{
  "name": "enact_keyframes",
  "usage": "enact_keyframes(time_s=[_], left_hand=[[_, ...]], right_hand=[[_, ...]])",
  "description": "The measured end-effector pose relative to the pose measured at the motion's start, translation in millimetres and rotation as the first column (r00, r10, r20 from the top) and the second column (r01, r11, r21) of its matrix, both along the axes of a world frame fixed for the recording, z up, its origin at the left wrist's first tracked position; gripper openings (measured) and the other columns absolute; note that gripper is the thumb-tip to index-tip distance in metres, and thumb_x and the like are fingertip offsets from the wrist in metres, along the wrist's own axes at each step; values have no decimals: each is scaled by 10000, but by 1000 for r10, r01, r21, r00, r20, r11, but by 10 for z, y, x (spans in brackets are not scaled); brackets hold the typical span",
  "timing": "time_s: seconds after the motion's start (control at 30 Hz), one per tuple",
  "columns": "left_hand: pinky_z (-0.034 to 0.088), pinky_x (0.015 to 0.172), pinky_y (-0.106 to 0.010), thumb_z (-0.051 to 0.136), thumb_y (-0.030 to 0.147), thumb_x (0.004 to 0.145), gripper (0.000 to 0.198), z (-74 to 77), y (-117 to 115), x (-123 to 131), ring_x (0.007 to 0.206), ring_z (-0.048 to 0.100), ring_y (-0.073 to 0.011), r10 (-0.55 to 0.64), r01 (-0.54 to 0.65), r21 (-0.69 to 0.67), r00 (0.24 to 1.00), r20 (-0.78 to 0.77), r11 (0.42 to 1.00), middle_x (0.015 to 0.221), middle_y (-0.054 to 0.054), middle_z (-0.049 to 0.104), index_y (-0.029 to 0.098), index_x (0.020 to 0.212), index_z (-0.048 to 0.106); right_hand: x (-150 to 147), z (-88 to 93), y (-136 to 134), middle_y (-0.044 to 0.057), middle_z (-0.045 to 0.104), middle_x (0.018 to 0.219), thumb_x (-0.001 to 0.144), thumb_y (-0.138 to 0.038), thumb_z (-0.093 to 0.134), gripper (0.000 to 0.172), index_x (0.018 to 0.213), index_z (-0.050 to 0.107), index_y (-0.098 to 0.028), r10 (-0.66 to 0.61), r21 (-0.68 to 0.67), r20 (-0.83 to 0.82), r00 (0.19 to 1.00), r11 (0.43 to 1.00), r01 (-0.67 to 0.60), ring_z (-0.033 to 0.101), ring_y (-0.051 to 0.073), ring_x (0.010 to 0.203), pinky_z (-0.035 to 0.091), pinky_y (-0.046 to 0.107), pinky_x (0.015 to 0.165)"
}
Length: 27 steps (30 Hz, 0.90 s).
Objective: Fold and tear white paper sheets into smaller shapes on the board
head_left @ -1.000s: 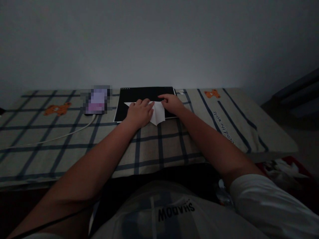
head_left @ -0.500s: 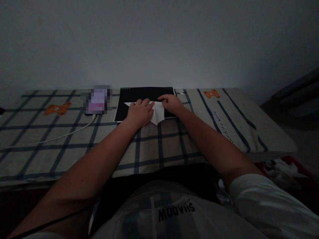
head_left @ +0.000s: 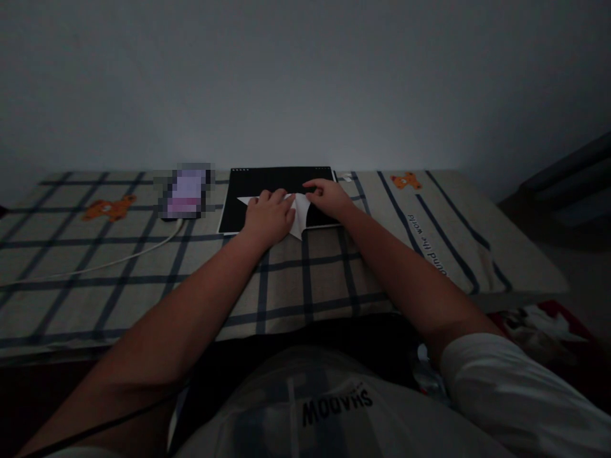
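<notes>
A folded white paper [head_left: 299, 216] lies on a black pad [head_left: 281, 179], its near point reaching past the pad's front edge and another point sticking out on the left. My left hand [head_left: 270, 217] rests palm down on the paper with its fingers spread. At the paper's right side, my right hand [head_left: 328, 196] has thumb and fingers closed on the upper right part of the paper, which curves up there. The left hand covers the middle of the sheet.
A phone [head_left: 187, 191] with a white cable [head_left: 128, 257] lies left of the pad. A checked cloth [head_left: 286, 280] covers the table, printed with orange bears. A small white scrap [head_left: 347, 177] sits right of the pad. Behind stands a grey wall [head_left: 286, 83].
The paper's right part has been drawn inward to the left, baring more of the black pad beneath my right hand. My left hand has hardly moved.
</notes>
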State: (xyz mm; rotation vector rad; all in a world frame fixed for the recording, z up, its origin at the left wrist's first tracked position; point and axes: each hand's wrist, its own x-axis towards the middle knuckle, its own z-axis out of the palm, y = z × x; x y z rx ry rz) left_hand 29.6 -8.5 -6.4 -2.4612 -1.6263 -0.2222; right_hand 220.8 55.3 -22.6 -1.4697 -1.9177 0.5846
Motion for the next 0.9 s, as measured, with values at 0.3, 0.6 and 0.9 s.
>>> enact_keyframes(time_s=[0.3, 0.6, 0.9], left_hand=[[446, 971, -509, 384, 367, 1018, 494, 2, 10, -8, 1280, 496, -351, -12, 11, 13, 999, 42, 1000, 1467, -104, 568, 232, 1470, 529], [495, 924, -475, 420, 332, 1014, 416, 32, 49, -6, 1249, 528, -319, -89, 90, -6, 994, 67, 996, 1389, -85, 632, 239, 1348, 650], [500, 936, -479, 390, 329, 1026, 435, 33, 17, 8, 1261, 525, -316, -73, 74, -12, 996, 53, 997, 1421, -87, 615, 224, 1373, 632]], right_hand=[[-10, 21, -5, -1, 632, 729, 820, -278, 735, 456, 1245, 692, -120, -6, -32, -112, 994, 999, 2, 544, 143, 648, 452, 302, 660], [45, -66, 47, 13, 657, 772, 819, -169, 637, 438, 1253, 686, -126, 47, 71, -51, 998, 997, -43, 568, 165, 709, 457, 313, 704], [23, 3, -13, 25, 651, 781, 866, -165, 577, 420, 1266, 696, -122, 51, 44, 49, 998, 998, -53, 564, 172, 721, 438, 308, 690]])
